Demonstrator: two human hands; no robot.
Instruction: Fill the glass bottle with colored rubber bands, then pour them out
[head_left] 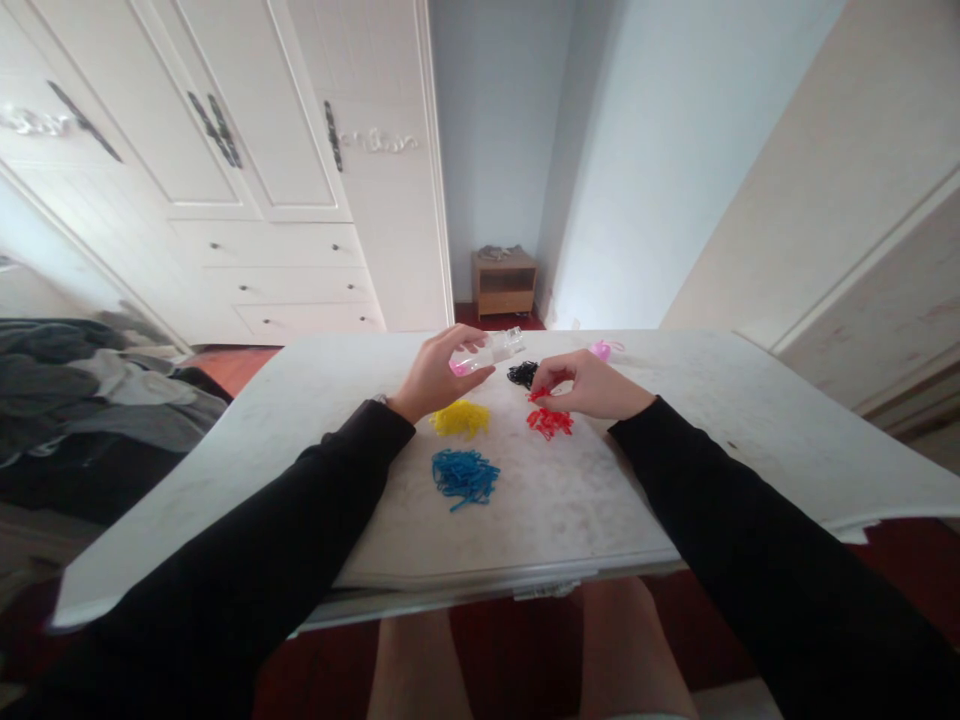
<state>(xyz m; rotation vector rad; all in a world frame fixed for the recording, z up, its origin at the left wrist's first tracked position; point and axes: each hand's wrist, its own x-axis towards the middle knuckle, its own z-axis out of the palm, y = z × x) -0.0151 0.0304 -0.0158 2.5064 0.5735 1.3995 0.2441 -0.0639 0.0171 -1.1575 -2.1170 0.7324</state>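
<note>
My left hand [444,372] is closed around a small clear bottle [501,346], tilted on its side with its neck toward the right. Something pink shows at the bottle's base, partly behind my fingers. Pinched in my right hand [579,384] are a few red rubber bands, held just above a pile of red rubber bands [550,423]. Black rubber bands [523,374] lie beyond, close to my right fingertips. Below my left hand is a heap of yellow rubber bands [460,418], and nearer to me a heap of blue rubber bands [465,477].
The piles lie on a white, smudged table [570,510]. A pink item [604,349] rests near its far edge, behind my right hand. Dark and grey clothes [90,400] are heaped at the left. Beyond stand a white wardrobe [300,230] and a wooden nightstand [505,284].
</note>
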